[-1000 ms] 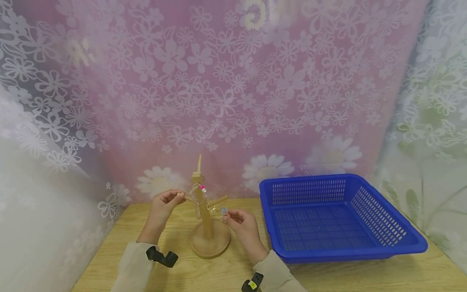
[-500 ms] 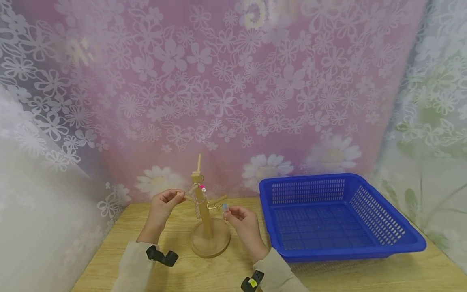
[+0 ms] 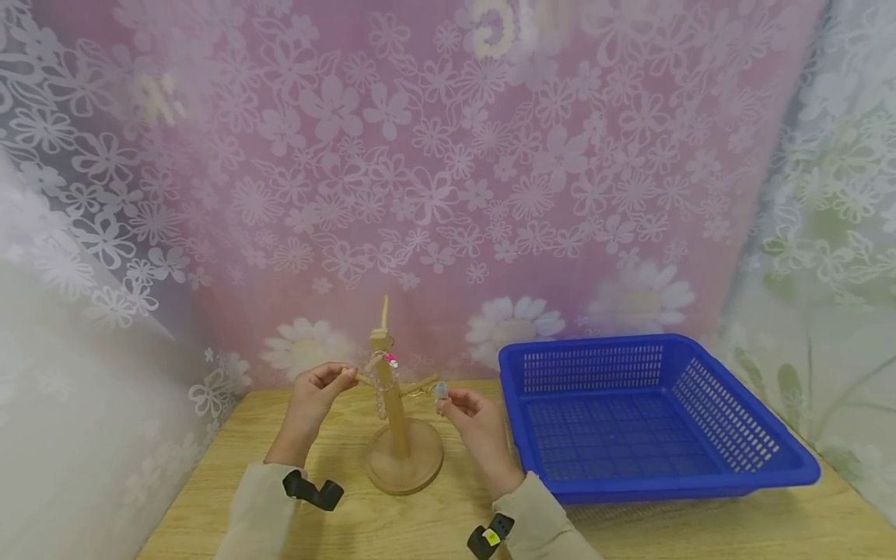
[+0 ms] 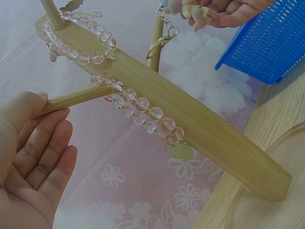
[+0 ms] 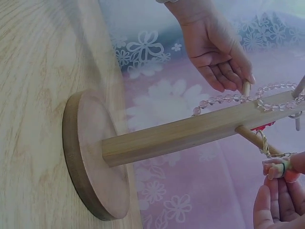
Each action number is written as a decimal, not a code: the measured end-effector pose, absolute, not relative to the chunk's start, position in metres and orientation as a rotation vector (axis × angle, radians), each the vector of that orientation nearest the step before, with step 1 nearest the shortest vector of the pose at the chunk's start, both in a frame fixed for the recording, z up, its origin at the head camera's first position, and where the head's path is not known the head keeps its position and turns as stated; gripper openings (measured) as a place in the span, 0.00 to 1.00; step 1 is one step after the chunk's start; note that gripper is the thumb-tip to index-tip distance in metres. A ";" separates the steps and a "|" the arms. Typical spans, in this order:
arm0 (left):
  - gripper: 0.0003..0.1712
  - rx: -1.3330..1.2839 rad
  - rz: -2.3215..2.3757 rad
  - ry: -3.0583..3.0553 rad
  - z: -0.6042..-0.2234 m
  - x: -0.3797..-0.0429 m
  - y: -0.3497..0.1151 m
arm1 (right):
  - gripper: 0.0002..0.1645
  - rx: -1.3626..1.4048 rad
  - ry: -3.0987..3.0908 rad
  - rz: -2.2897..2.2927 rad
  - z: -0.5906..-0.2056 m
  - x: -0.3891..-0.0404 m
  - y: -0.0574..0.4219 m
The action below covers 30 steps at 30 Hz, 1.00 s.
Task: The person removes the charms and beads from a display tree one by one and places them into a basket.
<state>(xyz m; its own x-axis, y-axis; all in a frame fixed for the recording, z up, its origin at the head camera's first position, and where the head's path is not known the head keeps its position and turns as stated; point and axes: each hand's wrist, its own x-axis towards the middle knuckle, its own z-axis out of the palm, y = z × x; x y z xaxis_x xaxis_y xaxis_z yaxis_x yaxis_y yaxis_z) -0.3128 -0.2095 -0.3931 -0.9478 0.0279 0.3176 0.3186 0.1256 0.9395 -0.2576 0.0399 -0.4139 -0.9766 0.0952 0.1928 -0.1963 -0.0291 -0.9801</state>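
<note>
A wooden stand (image 3: 396, 412) with side pegs rises from a round base. My left hand (image 3: 318, 397) pinches the tip of its left peg (image 4: 78, 98) between thumb and forefinger. A clear pink beaded bracelet (image 4: 143, 104) hangs on that peg. Another beaded bracelet (image 4: 83, 59) loops around a peg higher up. With thumb and fingers, my right hand (image 3: 479, 428) holds the charm of a keychain (image 5: 275, 169), a small pale figure partly hidden by the fingers. The keychain's gold clasp (image 5: 264, 143) is around the right peg (image 5: 257, 138).
A blue plastic basket (image 3: 651, 490) stands right of the stand, close to my right forearm. Both are on a wooden table (image 3: 336, 529). A pink flowered cloth (image 3: 420, 194) hangs behind. A pink ornament (image 3: 390, 359) shows near the stand's upper part.
My right hand has moved a little right and upward with the keychain charm, and the clasp has shifted outward along the right peg. The left hand stays at its peg.
</note>
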 end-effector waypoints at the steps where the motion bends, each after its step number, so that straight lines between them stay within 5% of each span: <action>1: 0.17 -0.345 -1.909 -2.179 -0.393 -0.313 -0.209 | 0.17 0.100 -2.034 2.125 -0.413 -0.258 0.040; 30: 0.13 -0.326 -1.892 -2.186 -0.392 -0.312 -0.208 | 0.15 0.129 -1.970 2.112 -0.395 -0.261 0.050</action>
